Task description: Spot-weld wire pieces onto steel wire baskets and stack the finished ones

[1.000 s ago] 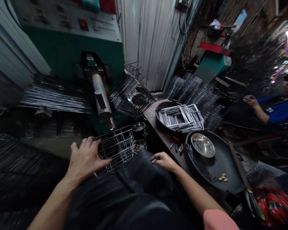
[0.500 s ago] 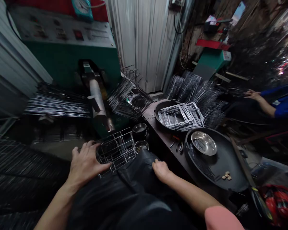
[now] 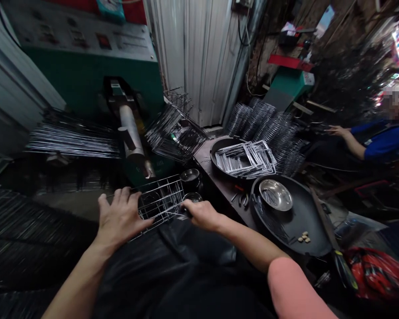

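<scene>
A silver wire basket (image 3: 161,199) rests tilted over my lap, against the dark apron (image 3: 186,248). My left hand (image 3: 121,217) grips its left end, thumb along the near side and fingers over the far side. At the basket's right end, my right hand (image 3: 202,215) is closed. A thin bright strip and a dark bit show at its fingertips, but I cannot make out what it holds. Just beyond that hand are two small metal bowls, one (image 3: 190,175) behind the other (image 3: 193,197), which the hand partly covers.
Ahead stands a green machine (image 3: 86,75) with a protruding metal arm (image 3: 131,128). On the right are a pan of wire frames (image 3: 246,159), pliers (image 3: 244,200), and a black pan (image 3: 306,221) holding a steel bowl (image 3: 275,195). Stacked wire coils (image 3: 266,122) and a seated person (image 3: 382,137) are farther right.
My right hand has moved left and slightly up, from the apron to the basket's right end. My left hand stays on the basket. The view has shifted slightly.
</scene>
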A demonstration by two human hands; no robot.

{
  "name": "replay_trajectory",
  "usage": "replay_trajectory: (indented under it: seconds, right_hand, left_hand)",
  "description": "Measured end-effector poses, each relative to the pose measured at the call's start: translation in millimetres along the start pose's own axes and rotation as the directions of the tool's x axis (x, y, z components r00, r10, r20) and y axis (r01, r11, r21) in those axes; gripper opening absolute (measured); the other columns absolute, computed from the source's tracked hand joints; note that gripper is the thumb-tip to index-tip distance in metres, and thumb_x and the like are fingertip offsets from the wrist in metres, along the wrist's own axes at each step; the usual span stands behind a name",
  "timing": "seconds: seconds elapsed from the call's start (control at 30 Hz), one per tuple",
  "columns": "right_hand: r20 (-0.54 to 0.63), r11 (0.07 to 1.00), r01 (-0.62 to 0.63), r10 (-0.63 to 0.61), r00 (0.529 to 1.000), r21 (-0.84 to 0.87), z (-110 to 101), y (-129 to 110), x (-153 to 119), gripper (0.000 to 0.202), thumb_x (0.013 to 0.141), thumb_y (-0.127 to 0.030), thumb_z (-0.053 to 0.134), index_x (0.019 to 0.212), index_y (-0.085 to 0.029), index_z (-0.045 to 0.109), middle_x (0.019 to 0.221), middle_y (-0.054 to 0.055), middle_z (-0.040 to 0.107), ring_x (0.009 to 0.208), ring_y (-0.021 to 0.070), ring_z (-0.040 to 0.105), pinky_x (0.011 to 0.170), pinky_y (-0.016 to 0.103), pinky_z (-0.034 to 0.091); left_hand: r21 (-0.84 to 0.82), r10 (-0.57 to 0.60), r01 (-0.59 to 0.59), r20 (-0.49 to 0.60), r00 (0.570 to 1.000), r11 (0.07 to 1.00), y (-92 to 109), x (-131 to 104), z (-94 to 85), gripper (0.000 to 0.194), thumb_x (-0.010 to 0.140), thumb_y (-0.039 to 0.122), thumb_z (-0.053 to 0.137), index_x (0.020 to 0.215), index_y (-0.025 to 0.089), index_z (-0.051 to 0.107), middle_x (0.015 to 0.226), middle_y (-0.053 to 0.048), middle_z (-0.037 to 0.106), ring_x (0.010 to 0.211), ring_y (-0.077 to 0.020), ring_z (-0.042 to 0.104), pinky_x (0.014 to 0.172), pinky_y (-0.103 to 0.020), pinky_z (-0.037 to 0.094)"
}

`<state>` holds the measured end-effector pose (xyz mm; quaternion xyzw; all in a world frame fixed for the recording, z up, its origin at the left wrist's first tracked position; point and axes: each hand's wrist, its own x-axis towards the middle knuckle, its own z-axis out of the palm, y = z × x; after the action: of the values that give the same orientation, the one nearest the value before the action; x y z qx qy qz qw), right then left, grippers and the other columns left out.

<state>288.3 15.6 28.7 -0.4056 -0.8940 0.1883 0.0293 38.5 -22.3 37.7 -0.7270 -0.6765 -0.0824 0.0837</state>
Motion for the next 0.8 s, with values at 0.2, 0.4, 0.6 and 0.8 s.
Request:
replay_trajectory:
  seconds: [0.2,0.4,0.6,0.8]
  right_hand:
    - [0.036,0.981,0.063,-0.058,0.998,-0.183,-5.7,-53.1,59.4,0.033,0.095,-0.018,0.047,0.127,-0.023,0.054,0.110,0.006,0.076,0.095,0.0229,0.073,0.069,0.028,0.049]
    - [0.213,0.985,0.114,-0.085,0.973,-0.129,-4.8,-47.9,68.2,0.026,0.090,-0.018,0.052,0.113,-0.022,0.066,0.113,0.007,0.075,0.098,0.0230,0.071,0.069,0.027,0.047]
    - [0.348,0.947,0.317,-0.281,0.894,-0.049,-27.0,-40.4,72.6,0.023,0.091,-0.013,0.054,0.107,-0.015,0.070,0.110,0.010,0.075,0.096,0.0203,0.069,0.069,0.025,0.044]
    - [0.244,0.924,0.346,-0.302,0.921,-0.163,-19.6,-41.4,79.2,0.021,0.090,-0.013,0.060,0.108,-0.015,0.070,0.111,0.009,0.074,0.097,0.0209,0.068,0.064,0.026,0.043]
  left_hand:
    - [-0.032,0.027,-0.028,-0.020,0.999,0.999,7.6,-0.4,1.9,0.069,0.066,0.049,0.065,0.119,0.006,0.062,0.131,-0.034,0.055,0.125,-0.0511,0.049,0.105,-0.073,0.030]
    - [-0.038,0.028,-0.028,0.011,1.000,0.999,2.3,-3.2,3.0,0.070,0.066,0.047,0.064,0.121,0.004,0.062,0.131,-0.035,0.055,0.124,-0.0478,0.051,0.105,-0.070,0.034]
    - [-0.059,0.012,-0.012,0.000,1.000,0.998,-7.0,1.0,8.7,0.069,0.066,0.049,0.066,0.121,0.006,0.063,0.131,-0.033,0.056,0.125,-0.0470,0.051,0.104,-0.068,0.036]
    - [-0.042,-0.017,0.020,0.072,0.997,0.999,-15.7,7.7,7.8,0.069,0.067,0.050,0.066,0.123,0.009,0.061,0.136,-0.031,0.054,0.130,-0.0435,0.049,0.106,-0.066,0.035]
